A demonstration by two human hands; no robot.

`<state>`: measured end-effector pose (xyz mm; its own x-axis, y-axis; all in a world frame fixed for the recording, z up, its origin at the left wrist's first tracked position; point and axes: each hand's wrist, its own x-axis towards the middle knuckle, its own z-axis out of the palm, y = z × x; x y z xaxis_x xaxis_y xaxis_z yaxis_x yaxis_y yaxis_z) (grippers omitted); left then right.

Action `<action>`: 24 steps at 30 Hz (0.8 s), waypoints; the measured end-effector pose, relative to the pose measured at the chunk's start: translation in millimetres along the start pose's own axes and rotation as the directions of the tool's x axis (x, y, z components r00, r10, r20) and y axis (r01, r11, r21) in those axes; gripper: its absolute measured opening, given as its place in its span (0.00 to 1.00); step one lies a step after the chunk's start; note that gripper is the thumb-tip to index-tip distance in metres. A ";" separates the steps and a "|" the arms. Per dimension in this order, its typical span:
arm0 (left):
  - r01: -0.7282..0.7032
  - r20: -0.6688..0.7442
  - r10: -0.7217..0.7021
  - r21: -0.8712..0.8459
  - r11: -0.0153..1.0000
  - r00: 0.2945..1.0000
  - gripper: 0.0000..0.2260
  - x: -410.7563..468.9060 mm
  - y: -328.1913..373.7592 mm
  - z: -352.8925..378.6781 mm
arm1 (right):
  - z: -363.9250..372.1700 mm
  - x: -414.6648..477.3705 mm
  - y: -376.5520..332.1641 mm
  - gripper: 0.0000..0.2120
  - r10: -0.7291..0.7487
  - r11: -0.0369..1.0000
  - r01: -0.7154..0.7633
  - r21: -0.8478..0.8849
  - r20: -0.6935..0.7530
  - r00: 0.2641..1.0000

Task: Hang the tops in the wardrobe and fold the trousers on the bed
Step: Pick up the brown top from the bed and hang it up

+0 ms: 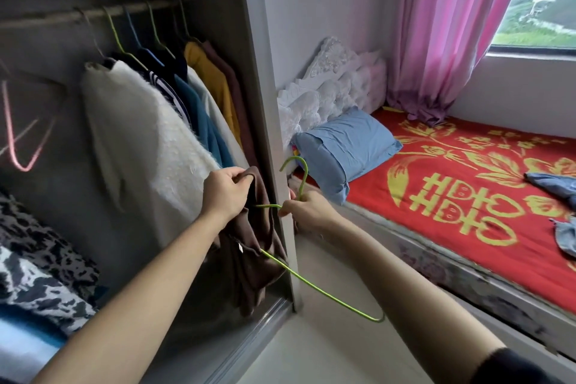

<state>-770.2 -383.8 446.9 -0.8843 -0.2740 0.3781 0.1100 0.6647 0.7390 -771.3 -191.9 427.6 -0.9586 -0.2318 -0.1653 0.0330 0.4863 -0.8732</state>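
The person stands at the open wardrobe point(265, 103). The left hand point(223, 193) grips the bunched upper edge of a brown top point(252, 265), which hangs down just in front of the wardrobe's lower track. The right hand point(307, 210) pinches the neck of a green hanger point(305, 173), one arm of which passes into the top while the other juts out toward the floor. On the rail point(93, 12) hang several garments, a fluffy white one point(146, 140) nearest. Denim trousers point(554, 181) lie crumpled on the red bed point(452, 184), well apart from a blue pillow point(349, 146).
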 end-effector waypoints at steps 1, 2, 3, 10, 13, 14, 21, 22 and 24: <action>-0.028 0.006 0.028 0.000 1.000 1.000 0.08 -0.2 3.5 -5.2 | 0.5 1.0 -2.6 0.09 -0.012 0.996 0.012 0.087 -0.009 1.000; -0.062 0.005 0.062 0.024 0.998 0.998 0.07 0.1 4.6 -11.3 | -1.3 1.8 -4.9 0.10 -0.033 0.979 0.036 0.202 -0.020 0.999; -0.109 -0.004 0.109 0.061 0.992 0.994 0.05 -0.1 5.0 -17.7 | -4.2 1.7 -7.9 0.10 -0.056 0.949 0.064 0.309 -0.034 0.998; -0.441 0.074 0.468 0.490 0.752 0.881 0.14 6.3 16.6 -44.9 | -11.4 -8.9 -25.0 0.11 -0.254 0.796 0.236 0.557 -0.046 0.966; -0.480 0.134 0.481 0.483 0.732 0.867 0.16 4.5 28.6 -44.2 | -5.3 -10.7 -31.8 0.12 -0.267 0.831 0.340 0.440 -0.220 0.938; -0.476 0.122 0.481 0.484 0.735 0.868 0.14 3.4 29.4 -43.7 | -4.2 -10.8 -33.4 0.12 -0.268 0.837 0.365 0.408 -0.277 0.923; -0.406 0.024 0.447 0.463 0.788 0.894 0.12 2.0 24.1 -46.7 | -15.2 -9.3 -15.5 0.15 -0.434 0.878 0.471 0.084 -0.274 0.858; -0.379 0.004 0.425 0.459 0.803 0.905 0.12 3.5 22.7 -49.5 | -17.5 -8.9 -7.2 0.16 -0.465 0.875 0.484 0.010 -0.256 0.847; -0.335 -0.017 0.382 0.444 0.831 0.924 0.14 5.8 21.2 -52.5 | -19.5 -8.0 7.1 0.15 -0.534 0.841 0.532 -0.096 -0.297 0.792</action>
<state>-749.2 -407.7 494.1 -0.7675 -0.0116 0.6410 0.1860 0.9528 0.2400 -768.9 -170.2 431.6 -0.8603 -0.1933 0.4717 -0.5093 0.3669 -0.7785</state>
